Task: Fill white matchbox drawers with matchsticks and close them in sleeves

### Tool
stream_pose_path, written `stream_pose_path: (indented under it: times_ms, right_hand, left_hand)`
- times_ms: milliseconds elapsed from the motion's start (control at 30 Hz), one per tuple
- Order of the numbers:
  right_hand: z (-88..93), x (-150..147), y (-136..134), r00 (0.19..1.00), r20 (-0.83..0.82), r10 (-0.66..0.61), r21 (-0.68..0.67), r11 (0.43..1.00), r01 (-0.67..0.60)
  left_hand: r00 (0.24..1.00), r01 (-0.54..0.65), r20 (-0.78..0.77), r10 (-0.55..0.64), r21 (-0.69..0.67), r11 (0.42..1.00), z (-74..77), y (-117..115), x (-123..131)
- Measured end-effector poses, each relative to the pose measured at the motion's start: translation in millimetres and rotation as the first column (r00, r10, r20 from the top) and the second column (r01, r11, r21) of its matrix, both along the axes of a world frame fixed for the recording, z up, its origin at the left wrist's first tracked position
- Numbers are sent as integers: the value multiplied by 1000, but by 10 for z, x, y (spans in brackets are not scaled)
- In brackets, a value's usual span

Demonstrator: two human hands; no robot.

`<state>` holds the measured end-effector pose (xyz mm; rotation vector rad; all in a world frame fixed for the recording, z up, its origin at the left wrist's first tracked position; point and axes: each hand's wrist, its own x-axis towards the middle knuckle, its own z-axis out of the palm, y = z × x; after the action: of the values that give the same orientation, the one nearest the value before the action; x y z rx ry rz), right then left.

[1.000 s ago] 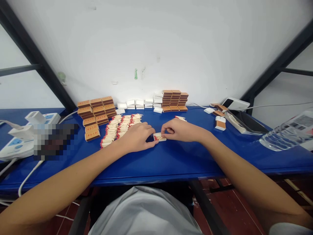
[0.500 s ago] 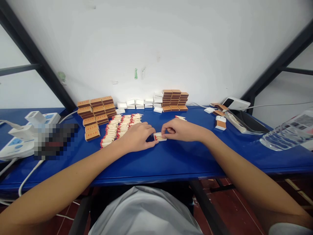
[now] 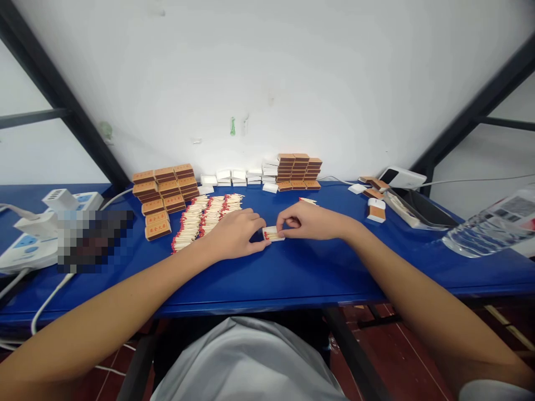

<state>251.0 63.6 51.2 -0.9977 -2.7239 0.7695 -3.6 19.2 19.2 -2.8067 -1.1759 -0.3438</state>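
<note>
We gripped the matchbox tray (image 3: 276,239) at nine o'clock, left fingers (image 3: 259,245) steadying it for right fingers (image 3: 283,222), seemingly closed, at three.

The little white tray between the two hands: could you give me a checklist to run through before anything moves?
1. Tray steadied: ok, the left hand has thumb and forefinger at its left end.
2. Right hand clear of the tray: not ok, its fingertips are at the right end.
3. Matches in the tray pointing one way: ok, visible red heads face left.
4. Tray full: cannot tell, fingers hide part of it.
5. Bottle away from the hands: ok, it lies at the far right.
</note>
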Motion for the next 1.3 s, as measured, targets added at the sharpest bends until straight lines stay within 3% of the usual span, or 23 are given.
stream_pose_path:
  times_ms: [100, 167, 233, 300, 400, 600, 1300]
  right_hand:
    - [90, 160, 69, 991, -38, -131, 121, 983, 134]
    - [148, 329, 166, 955, -55, -292, 258, 920, 296]
    - [175, 492, 276, 903, 2, -429, 331, 853, 404]
    - [166, 611, 372, 861, 109, -497, 321, 837, 443]
    - [109, 690, 461, 858, 210, -468, 248, 875, 416]
    - [-9, 716, 539, 885, 234, -402, 123, 916, 383]
    - [28, 703, 510, 894, 234, -381, 123, 924, 362]
  left_hand:
    - [1000, 2, 18, -1, -8, 1000, -3, -3, 2]
    - [1000, 5, 27, -5, -19, 1000, -4, -4, 4]
    - [1000, 5, 26, -5, -26, 1000, -4, -5, 4]
    - [1000, 5, 24, -5, -27, 1000, -4, -6, 3]
    - [999, 13, 30, -12, -20, 1000, -6, -5, 1]
    - [1000, 19, 17, -19, 0, 1000, -2, -7, 0]
    - [1000, 15, 2, -15, -15, 1000, 18, -22, 9]
